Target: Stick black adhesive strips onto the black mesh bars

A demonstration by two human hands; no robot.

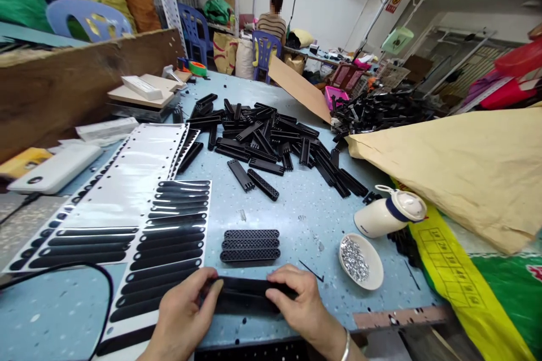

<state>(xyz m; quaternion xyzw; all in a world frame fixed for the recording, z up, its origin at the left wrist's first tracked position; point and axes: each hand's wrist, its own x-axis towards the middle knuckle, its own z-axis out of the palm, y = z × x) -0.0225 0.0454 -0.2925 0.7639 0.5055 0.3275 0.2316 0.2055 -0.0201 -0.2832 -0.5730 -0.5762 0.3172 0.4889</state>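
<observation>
Near the table's front edge, my left hand [188, 307] and my right hand [298, 299] pinch the two ends of a long flat black strip [243, 287]. It lies level between them, apparently with a second dark layer beneath; the exact parts are hidden by my fingers. Just beyond it, three black perforated plastic bars [250, 245] lie side by side. To the left are white sheets with black adhesive strips [173, 242], partly under my left forearm. A thin black hex key [311, 271] rests beyond my right hand, beside a white bowl [376, 273] of small silver metal pieces [354, 259].
A heap of black plastic bars [262, 135] covers the table's middle. A cream bottle [387, 213] and brown paper [444, 163] are at right. A white power bank [55, 169] and black cable [110, 287] lie left. A person [273, 20] sits far back.
</observation>
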